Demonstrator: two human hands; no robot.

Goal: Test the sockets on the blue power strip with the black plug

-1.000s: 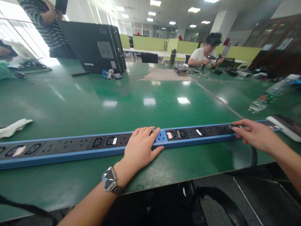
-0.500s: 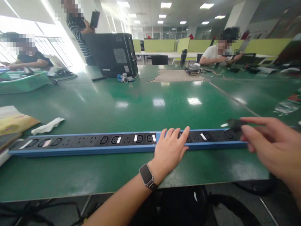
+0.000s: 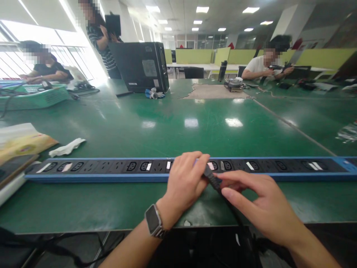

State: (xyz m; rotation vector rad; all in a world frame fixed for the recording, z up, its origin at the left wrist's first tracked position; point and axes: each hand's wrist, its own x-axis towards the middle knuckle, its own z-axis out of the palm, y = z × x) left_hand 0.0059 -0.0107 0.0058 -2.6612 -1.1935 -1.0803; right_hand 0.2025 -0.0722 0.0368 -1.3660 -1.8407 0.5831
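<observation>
My right hand curls loosely at the tail of the black plug, its grip unclear; my left hand pinches the head over the blue power strip. It looks light and stiff, best held by its ribbed body.

Office, partitions (yellowish green), ceiling lights

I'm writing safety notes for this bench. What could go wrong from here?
The black ribbed plug sits close between the bare left hand and bare right hand; a loose grip might let it slip. The slim black cable runs from it toward the near edge of the shiny green tabletop and could snag there. The left hand covers part of the long blue-framed strip of black sockets, so a socket might be misjudged.
</observation>
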